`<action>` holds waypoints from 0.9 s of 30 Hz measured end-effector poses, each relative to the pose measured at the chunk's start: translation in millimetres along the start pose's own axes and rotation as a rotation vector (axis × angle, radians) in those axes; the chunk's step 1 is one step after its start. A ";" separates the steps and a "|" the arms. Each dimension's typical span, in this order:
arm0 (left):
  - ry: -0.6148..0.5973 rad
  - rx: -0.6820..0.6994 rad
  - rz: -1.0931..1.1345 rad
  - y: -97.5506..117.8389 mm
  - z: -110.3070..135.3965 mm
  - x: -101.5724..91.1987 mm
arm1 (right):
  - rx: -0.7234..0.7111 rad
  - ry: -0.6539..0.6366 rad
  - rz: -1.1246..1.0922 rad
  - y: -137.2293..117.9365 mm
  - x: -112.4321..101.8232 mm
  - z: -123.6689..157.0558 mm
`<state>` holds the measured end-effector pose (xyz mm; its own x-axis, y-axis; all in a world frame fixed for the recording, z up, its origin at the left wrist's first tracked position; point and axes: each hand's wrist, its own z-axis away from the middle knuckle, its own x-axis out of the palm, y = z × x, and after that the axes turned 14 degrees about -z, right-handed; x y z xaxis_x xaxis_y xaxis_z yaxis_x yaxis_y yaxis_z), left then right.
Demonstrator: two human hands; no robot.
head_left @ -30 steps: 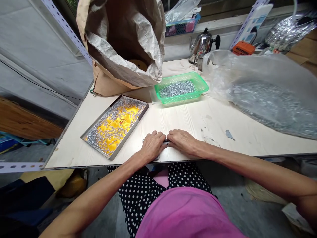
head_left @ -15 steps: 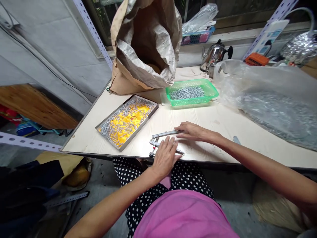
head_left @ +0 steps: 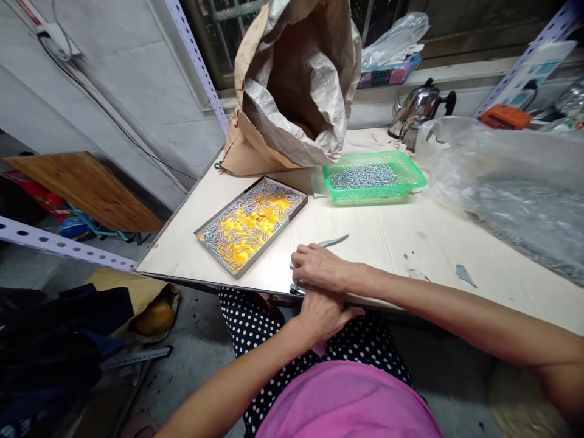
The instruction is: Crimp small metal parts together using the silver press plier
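Observation:
A grey metal plier-like tool lies at the table's front edge, mostly covered by my hands. One pointed handle point(head_left: 335, 241) sticks out behind my fingers, and a small dark end point(head_left: 295, 289) shows at the left. My right hand point(head_left: 319, 267) is closed over the tool with its fingers curled. My left hand point(head_left: 323, 313) lies under and in front of the right one. Its fingers are hidden beneath the right hand, while its thumb points out to the right. To the left is a shallow tray point(head_left: 269, 243) of small silver metal pins on a yellow picture.
A green plastic basket point(head_left: 374, 196) holds many more metal pins. Behind it stand a large open paper sack point(head_left: 260, 143) and a steel kettle point(head_left: 417, 109). A clear plastic bag point(head_left: 515, 182) of metal pieces lies at the right, near a small grey scrap point(head_left: 465, 275).
My right hand has moved left from the tool's rear handle onto its head, over my left hand. The tool has been turned or shifted a little. The view has moved slightly left.

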<state>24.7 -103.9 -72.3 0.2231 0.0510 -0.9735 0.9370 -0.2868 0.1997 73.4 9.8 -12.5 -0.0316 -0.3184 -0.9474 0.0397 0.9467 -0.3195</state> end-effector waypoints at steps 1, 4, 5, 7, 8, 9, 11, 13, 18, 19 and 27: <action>-0.006 -0.006 0.000 0.0 1.3 2.1 | -0.043 -0.008 0.029 -4.8 3.6 -4.9; -0.001 0.000 -0.009 -0.3 4.5 6.6 | -0.134 0.019 0.055 -11.1 8.1 -16.2; 0.006 0.003 -0.012 -0.7 5.2 7.8 | -0.143 0.033 0.044 -11.9 7.1 -19.1; 0.027 0.012 -0.022 -1.9 6.2 10.0 | -0.127 0.049 0.021 -13.1 2.7 -23.2; 0.037 0.018 -0.030 -2.7 6.4 10.9 | -0.112 0.045 0.011 -13.4 0.2 -24.4; 0.045 0.026 -0.038 -3.3 6.6 11.5 | -0.095 0.033 0.001 -13.3 -2.0 -25.1; 0.049 0.041 -0.050 -4.1 6.4 11.5 | -0.067 -0.006 -0.027 -11.0 -4.8 -25.2; 0.042 0.055 -0.054 -4.1 5.5 9.8 | -0.038 -0.036 -0.062 -6.5 -5.1 -24.4; 0.031 0.056 -0.046 -2.6 3.1 5.2 | -0.002 -0.083 -0.093 1.5 -1.9 -22.6; 0.026 0.053 -0.049 -2.5 3.0 5.4 | -0.017 -0.095 -0.090 1.2 -1.5 -22.3; 0.000 0.018 -0.087 2.9 1.1 11.9 | -0.137 -0.036 -0.012 -5.6 14.0 -26.5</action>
<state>29.8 -105.1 -83.4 0.1412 0.0761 -0.9871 0.9478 -0.2984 0.1126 46.2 1.3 -23.6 0.0044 -0.3292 -0.9442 -0.0974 0.9396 -0.3281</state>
